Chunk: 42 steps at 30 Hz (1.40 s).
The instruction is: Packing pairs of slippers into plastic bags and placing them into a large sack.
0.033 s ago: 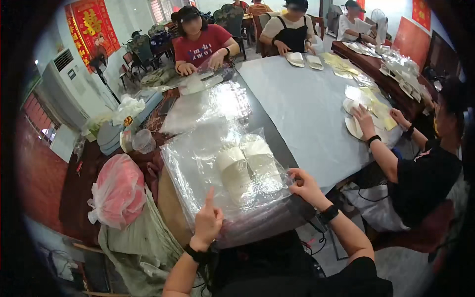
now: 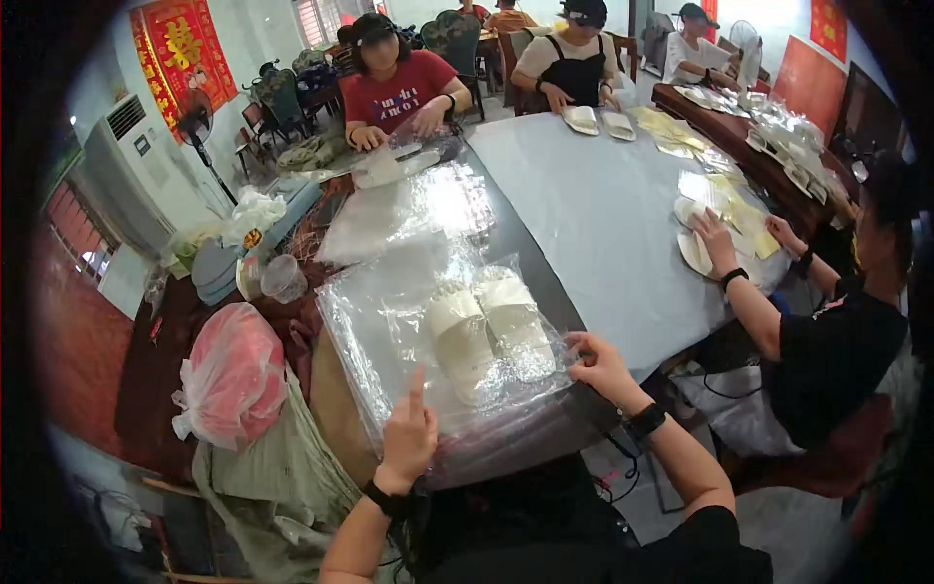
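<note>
A pair of cream open-toe slippers [image 2: 506, 316] lies side by side in a clear plastic bag [image 2: 550, 375] at the near end of the table. This bag rests on a pile of flat clear bags [image 2: 355, 321]. My right hand [image 2: 605, 370] pinches the right edge of the bag between thumb and fingers. My left hand [image 2: 409, 438] is at the near left of the slippers, its index finger stretched out over the plastic and its other fingers curled. Nothing shows in the left hand's grip.
More clear bags [image 2: 418, 209] lie farther up the table. A pink-filled plastic sack [image 2: 233, 375] and a green cloth sack [image 2: 272, 477] stand at my left. Grey sheeting [image 2: 593, 224] covers the table's right side, where co-workers handle slippers [image 2: 693, 248]. A standing fan [image 2: 195, 122] is at the back left.
</note>
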Each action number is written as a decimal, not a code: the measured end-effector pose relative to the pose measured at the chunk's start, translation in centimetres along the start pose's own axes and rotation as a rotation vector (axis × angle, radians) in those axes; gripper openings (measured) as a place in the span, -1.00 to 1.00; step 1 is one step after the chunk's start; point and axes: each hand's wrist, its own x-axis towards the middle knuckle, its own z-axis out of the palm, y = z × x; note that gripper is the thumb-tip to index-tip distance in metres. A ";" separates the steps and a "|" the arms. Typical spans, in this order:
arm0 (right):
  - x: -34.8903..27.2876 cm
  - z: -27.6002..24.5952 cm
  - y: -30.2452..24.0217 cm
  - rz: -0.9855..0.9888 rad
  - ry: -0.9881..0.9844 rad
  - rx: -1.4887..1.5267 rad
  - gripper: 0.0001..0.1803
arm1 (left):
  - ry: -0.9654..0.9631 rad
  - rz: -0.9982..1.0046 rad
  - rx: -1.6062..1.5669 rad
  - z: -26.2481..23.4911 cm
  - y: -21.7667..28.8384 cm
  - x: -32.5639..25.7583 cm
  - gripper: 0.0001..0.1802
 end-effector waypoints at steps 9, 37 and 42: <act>2.0 0.4 -2.8 0.286 -0.120 -0.113 -0.66 | 0.057 0.735 0.500 0.7 2.0 -0.9 -0.05; -3.5 6.9 1.1 -0.700 -0.437 -1.052 -0.37 | 0.482 0.395 -0.439 -12.9 -0.2 -5.8 -0.59; -2.9 6.6 0.3 -0.745 -0.383 -1.101 -0.36 | 0.848 0.001 -0.747 -18.5 -5.8 -14.3 -0.59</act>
